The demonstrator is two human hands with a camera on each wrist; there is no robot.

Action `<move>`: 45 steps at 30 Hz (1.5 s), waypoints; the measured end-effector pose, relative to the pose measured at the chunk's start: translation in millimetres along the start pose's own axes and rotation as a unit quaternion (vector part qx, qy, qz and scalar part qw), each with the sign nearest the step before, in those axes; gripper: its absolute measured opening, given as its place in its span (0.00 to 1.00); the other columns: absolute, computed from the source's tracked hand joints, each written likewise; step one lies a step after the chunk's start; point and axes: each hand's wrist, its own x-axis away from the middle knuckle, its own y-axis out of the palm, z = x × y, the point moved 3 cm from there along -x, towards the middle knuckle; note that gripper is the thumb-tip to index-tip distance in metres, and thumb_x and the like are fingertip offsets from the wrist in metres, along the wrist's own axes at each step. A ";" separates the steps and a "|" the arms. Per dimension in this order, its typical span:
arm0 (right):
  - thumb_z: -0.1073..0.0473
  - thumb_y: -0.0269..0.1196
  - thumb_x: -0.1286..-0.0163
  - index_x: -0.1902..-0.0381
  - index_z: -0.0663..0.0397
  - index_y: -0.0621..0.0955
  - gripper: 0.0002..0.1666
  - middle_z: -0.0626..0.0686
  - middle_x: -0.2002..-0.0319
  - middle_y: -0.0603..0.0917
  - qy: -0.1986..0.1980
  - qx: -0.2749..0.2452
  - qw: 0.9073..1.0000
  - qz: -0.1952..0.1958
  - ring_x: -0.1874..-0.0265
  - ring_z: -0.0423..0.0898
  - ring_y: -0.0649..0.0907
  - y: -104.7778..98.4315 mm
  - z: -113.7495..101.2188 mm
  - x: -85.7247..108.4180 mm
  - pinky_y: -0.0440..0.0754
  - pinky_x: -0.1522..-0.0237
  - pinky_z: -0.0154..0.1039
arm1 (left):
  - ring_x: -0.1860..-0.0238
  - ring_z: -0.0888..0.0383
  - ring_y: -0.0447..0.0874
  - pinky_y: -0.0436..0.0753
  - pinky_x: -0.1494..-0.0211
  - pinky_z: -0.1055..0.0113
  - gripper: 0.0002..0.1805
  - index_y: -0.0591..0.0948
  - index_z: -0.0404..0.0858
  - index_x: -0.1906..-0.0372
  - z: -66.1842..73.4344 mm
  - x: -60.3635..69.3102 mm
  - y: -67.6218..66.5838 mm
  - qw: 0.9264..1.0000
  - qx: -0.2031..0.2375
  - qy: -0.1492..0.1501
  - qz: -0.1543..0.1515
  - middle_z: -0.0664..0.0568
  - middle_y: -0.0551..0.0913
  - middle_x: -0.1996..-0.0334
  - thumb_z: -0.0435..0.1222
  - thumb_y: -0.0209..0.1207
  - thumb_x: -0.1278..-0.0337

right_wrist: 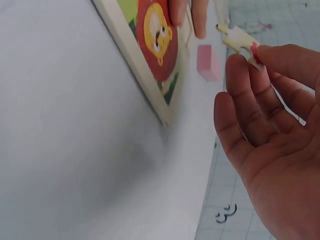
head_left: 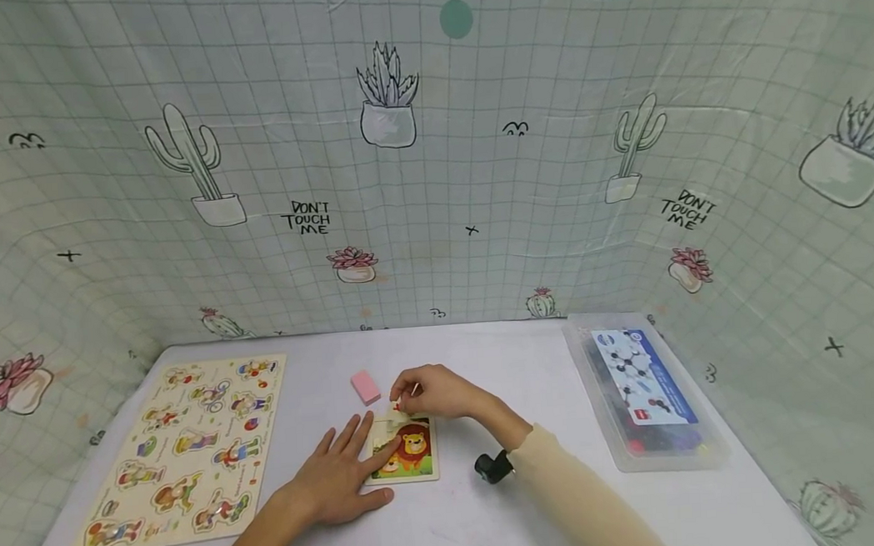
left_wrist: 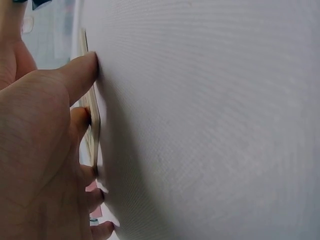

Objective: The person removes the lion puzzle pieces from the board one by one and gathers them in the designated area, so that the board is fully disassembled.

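A small lion jigsaw puzzle (head_left: 416,453) in a pale wooden frame lies on the table. My left hand (head_left: 337,478) is spread flat beside it, the index finger reaching onto the picture and the thumb on the tabletop. Above the puzzle's far edge, my right hand (head_left: 435,392) pinches a jigsaw piece (right_wrist: 242,39) between thumb and fingers. The piece is pale yellow with a pink-red patch, partly covered by the thumb. In the right wrist view the lion's face (right_wrist: 159,35) shows near the left fingertips. A pink block (head_left: 365,388) lies just beyond the left fingers.
A large wooden peg puzzle board (head_left: 136,450) with several figures lies at the left. At the right stands a clear plastic case (head_left: 643,390) with a blue and white label. A patterned cloth (head_left: 431,181) surrounds the white table at the back and sides.
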 end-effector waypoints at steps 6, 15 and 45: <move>0.59 0.65 0.31 0.58 0.48 0.86 0.06 0.44 0.69 0.85 0.025 -0.017 0.999 -0.011 0.67 0.46 0.83 -17.2 12.6 12.5 0.77 0.66 0.35 | 0.20 0.39 0.44 0.53 0.25 0.36 0.39 0.64 0.55 0.22 0.1 -0.1 0.3 1.000 -0.010 -0.006 -0.002 0.38 0.47 0.20 0.65 0.50 0.34; 0.61 0.67 0.35 0.62 0.48 0.87 0.05 0.44 0.71 0.84 0.097 -0.024 0.994 -0.044 0.72 0.42 0.77 -28.9 46.2 30.6 0.72 0.69 0.36 | 0.20 0.39 0.45 0.53 0.25 0.36 0.38 0.65 0.55 0.23 -1.7 0.5 3.3 1.000 -0.011 -0.007 0.007 0.38 0.48 0.20 0.65 0.51 0.34; 0.62 0.69 0.35 0.70 0.49 0.85 0.04 0.44 0.73 0.82 0.111 0.065 0.991 -0.034 0.72 0.41 0.76 -18.0 49.8 28.4 0.74 0.66 0.36 | 0.20 0.40 0.45 0.53 0.25 0.37 0.33 0.64 0.57 0.23 0.1 -1.2 5.9 0.999 -0.018 -0.015 0.023 0.39 0.48 0.20 0.60 0.49 0.29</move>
